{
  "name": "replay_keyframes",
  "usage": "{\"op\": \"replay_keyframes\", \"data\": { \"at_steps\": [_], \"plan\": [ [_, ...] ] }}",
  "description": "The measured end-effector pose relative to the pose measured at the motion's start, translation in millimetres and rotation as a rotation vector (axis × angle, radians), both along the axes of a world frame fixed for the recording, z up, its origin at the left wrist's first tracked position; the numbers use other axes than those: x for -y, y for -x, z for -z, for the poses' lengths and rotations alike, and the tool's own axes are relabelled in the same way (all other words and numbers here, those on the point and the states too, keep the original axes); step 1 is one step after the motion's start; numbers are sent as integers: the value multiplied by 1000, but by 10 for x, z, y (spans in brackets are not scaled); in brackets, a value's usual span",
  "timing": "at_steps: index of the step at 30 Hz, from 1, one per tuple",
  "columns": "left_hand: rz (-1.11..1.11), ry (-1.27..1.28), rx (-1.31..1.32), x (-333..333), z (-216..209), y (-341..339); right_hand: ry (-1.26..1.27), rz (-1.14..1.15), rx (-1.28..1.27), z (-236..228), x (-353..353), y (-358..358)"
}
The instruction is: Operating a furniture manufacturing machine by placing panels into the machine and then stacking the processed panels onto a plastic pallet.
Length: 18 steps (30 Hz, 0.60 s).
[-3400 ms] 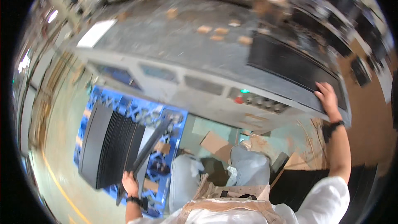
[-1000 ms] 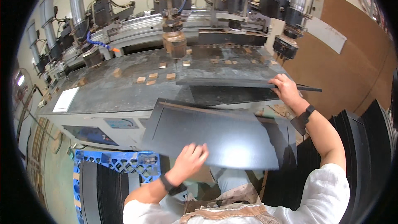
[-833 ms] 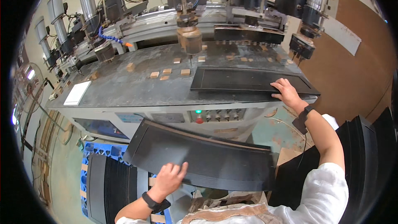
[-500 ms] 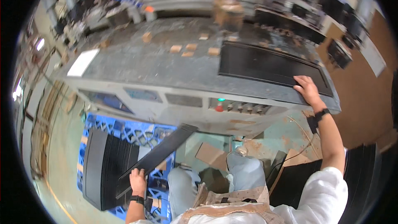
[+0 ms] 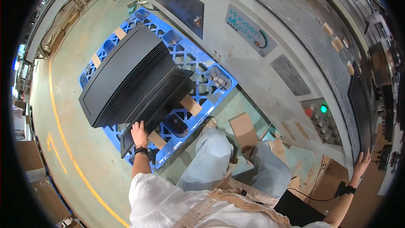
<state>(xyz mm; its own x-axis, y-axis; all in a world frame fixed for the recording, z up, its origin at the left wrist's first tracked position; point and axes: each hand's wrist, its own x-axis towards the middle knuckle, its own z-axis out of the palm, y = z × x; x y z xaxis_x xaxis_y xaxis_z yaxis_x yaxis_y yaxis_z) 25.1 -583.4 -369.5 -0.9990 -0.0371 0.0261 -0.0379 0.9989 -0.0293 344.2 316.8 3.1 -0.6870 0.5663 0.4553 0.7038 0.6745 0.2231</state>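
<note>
Down on the left, my left hand [image 5: 139, 135] has its fingers curled over the near end of a long black framed panel [image 5: 171, 98]. That panel leans beside a stack of similar black panels [image 5: 124, 69], which stand on edge on a blue plastic pallet [image 5: 232, 82]. Over at the far right, my right hand [image 5: 362, 164] rests with its fingers stretched out on the near end of another black panel [image 5: 359, 105]. This one lies on the grey machine table [image 5: 314, 25], seen at a steep slant.
The machine's pale front [image 5: 249, 76] borders the pallet and carries a control panel [image 5: 322, 122] with a lit green lamp. Several small wooden blocks [image 5: 336, 43] lie on its table. A cardboard piece [image 5: 244, 129] is on the floor beyond my knees. A dark cable [image 5: 310, 196] trails at right.
My view has turned left toward the pallet. The panel in my left hand has moved from a raised slant to lie against the stack. My right hand remains on the table's panel.
</note>
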Motion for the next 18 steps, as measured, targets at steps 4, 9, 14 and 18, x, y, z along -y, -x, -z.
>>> {"op": "replay_keyframes", "data": {
  "at_steps": [4,9,14,18],
  "plan": [
    [18,75,-24,117,468,187,-71,81,-45,-188,249,-191],
    [49,196,64,40,1048,212,-83,199,14,-825,598,-667],
    [-84,168,352,117,1456,333,-58,500,139,-1516,1255,-1341],
    [-213,201,488,-139,1554,590,-112,734,191,-2246,2297,-2618]
  ]
}}
